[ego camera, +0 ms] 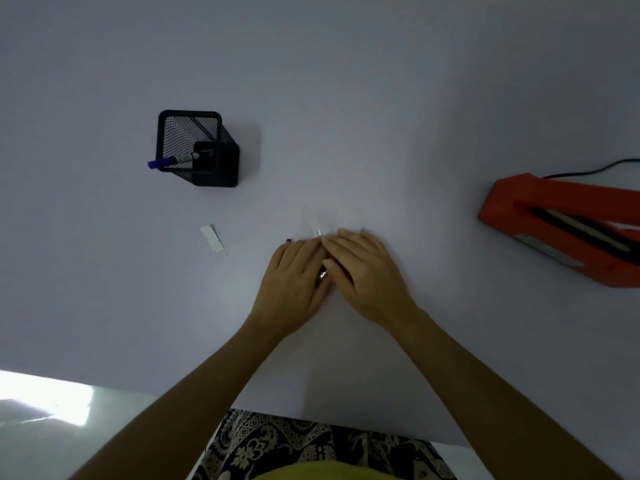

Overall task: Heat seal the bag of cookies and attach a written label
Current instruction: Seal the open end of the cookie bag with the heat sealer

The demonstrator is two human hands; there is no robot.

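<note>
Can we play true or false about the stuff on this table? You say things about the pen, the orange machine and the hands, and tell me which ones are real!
1. The pen sticks out of a black mesh holder. True.
2. The orange sealer is on the left of the table. False: it is at the right edge, with a black cord behind it.
3. Both hands lie together on a clear bag. True: the left hand and right hand cover most of it, fingers flat.
4. The white label is stuck on the sealer. False: it lies on the table, left of the hands.
5. One hand holds the pen. False: neither hand touches it.
</note>
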